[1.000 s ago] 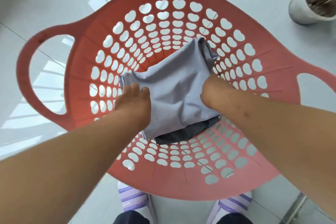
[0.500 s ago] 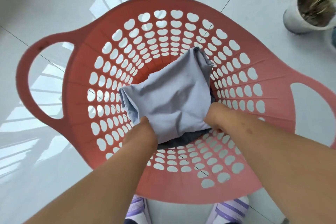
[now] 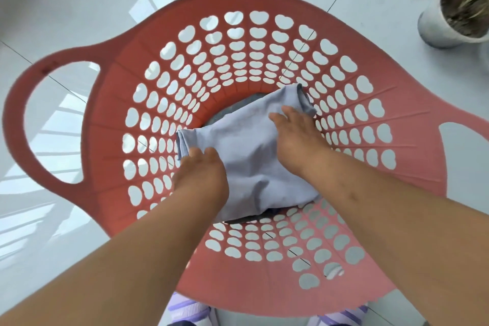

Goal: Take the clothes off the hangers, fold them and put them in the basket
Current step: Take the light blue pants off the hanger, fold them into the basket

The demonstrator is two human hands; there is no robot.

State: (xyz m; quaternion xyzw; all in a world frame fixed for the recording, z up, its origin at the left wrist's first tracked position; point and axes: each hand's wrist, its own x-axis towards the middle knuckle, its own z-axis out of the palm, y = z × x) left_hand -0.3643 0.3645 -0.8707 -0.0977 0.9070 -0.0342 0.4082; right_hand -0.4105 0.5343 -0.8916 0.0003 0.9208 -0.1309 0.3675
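A folded light blue garment (image 3: 246,156) lies at the bottom of a red perforated laundry basket (image 3: 164,34), on top of a darker grey garment (image 3: 238,110) whose edges show around it. My left hand (image 3: 202,174) rests palm down on the garment's near left part. My right hand (image 3: 296,130) lies flat on its far right part, fingers spread. Neither hand grips the cloth. No hangers are in view.
The basket stands on a glossy white tiled floor, its loop handles (image 3: 18,124) out to left and right. A white plant pot (image 3: 455,5) stands at the far right, another pot behind it. My purple slippers (image 3: 185,309) show below the basket's near rim.
Both hands have gone from holding the garment's edges to lying flat on top of it. The garment has settled lower in the basket, and the view has shifted closer.
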